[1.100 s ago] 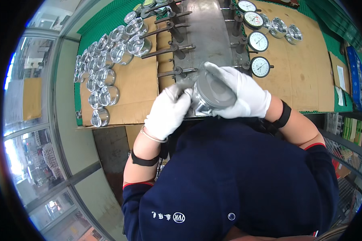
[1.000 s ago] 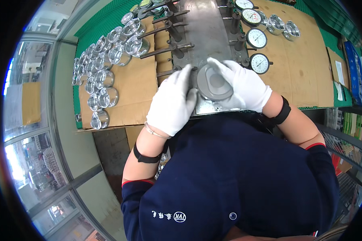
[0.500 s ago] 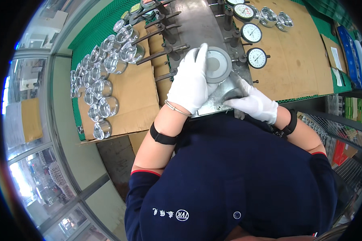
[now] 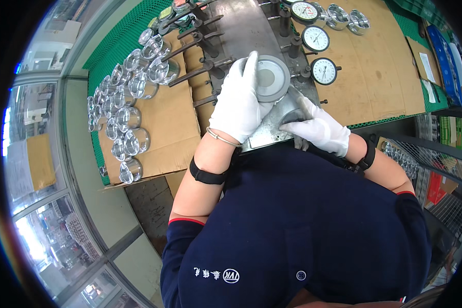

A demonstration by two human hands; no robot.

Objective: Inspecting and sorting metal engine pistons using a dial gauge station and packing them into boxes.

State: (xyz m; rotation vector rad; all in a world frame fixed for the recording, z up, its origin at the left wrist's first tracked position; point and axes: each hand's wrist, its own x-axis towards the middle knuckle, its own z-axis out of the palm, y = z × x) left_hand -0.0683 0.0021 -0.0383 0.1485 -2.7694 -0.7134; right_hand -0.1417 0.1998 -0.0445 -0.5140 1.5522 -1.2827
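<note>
The gloved left hand [image 4: 239, 100] grasps a round grey metal part [image 4: 270, 78] on the steel gauge fixture [image 4: 251, 31], while the gloved right hand [image 4: 319, 131] rests released on the fixture's near edge.

My gloved left hand [image 4: 238, 105] presses a round grey metal part [image 4: 269, 78] onto the steel fixture plate [image 4: 251, 31]; my right hand [image 4: 319, 129] rests just right of the part, below the dial gauges [image 4: 324, 70].
</note>
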